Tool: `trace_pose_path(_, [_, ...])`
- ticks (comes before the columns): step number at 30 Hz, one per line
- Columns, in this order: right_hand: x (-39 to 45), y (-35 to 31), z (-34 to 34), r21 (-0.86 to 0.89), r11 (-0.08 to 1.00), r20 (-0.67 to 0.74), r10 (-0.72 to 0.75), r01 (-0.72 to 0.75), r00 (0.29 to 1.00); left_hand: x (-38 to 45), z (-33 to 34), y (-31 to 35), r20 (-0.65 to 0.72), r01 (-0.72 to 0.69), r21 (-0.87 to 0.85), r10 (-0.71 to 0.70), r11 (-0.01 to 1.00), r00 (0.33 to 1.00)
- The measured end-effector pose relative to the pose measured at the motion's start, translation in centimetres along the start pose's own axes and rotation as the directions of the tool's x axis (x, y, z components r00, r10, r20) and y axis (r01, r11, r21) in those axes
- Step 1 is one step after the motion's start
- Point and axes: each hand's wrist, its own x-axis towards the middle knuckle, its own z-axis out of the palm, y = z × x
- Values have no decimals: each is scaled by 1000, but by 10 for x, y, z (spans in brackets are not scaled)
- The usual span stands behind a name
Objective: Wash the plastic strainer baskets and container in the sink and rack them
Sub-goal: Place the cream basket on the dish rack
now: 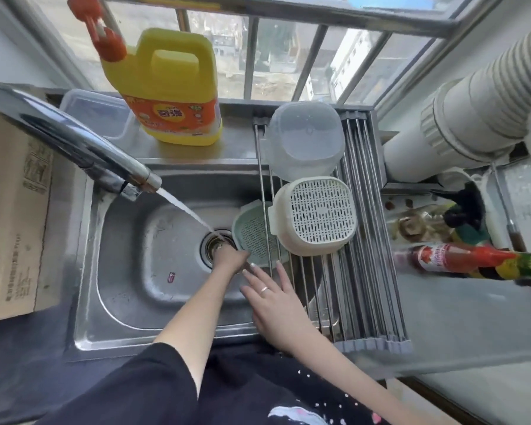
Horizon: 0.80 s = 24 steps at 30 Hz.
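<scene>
Holding the green strainer basket [253, 233] by its near rim, my left hand [229, 259] grips it low in the sink [129, 271], beside the drain and under the rack [359, 271]. My right hand [273, 299] hovers near with fingers apart, holding nothing. I judge the basket light, stiff and slippery when wet, so the rim is best.
</scene>
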Motion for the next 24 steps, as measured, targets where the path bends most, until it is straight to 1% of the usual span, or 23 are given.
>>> trace_pose_path(2, [1, -2, 0, 8, 999, 52, 52, -53, 997, 3, 6, 3, 1, 26, -43, -26, 999, 1000])
trace_pose_path(5, [3, 0, 1, 21, 992, 23, 122, -122, 992, 8, 6, -2, -10, 34, -84, -35, 996, 999])
trace_pose_path(7, [2, 1, 4, 46, 988, 7, 145, -145, 989, 16, 9, -8, 38, 57, -127, -53, 990, 998])
trace_pose_path(10, [1, 3, 8, 53, 985, 2, 162, -162, 987, 36, 17, -21, 120, 96, -258, -67, 961, 990])
trace_pose_path(12, [1, 0, 9, 44, 986, 13, 163, -164, 986, 34, 16, -21, 135, 89, -269, -54, 959, 989])
trace_pose_path(15, [2, -3, 6, 59, 981, -3, 183, -183, 983, 8, 1, -3, 92, 58, -277, -34, 959, 995])
trace_pose_path(18, [6, -7, 2, 96, 978, -37, 191, -187, 981, -2, -12, 0, 90, 96, -291, -73, 952, 993])
trace_pose_path(20, [9, -9, -2, 115, 974, -36, 198, -193, 980, -7, -25, -6, 83, 93, -317, -70, 944, 994])
trace_pose_path(22, [12, -11, -3, 185, 961, -5, 212, -208, 977, -17, -45, -16, 35, 71, -330, -63, 941, 997])
trace_pose_path(24, [15, -12, -3, 278, 932, 7, 240, -232, 971, -29, -67, -28, 18, 62, -384, -59, 921, 998])
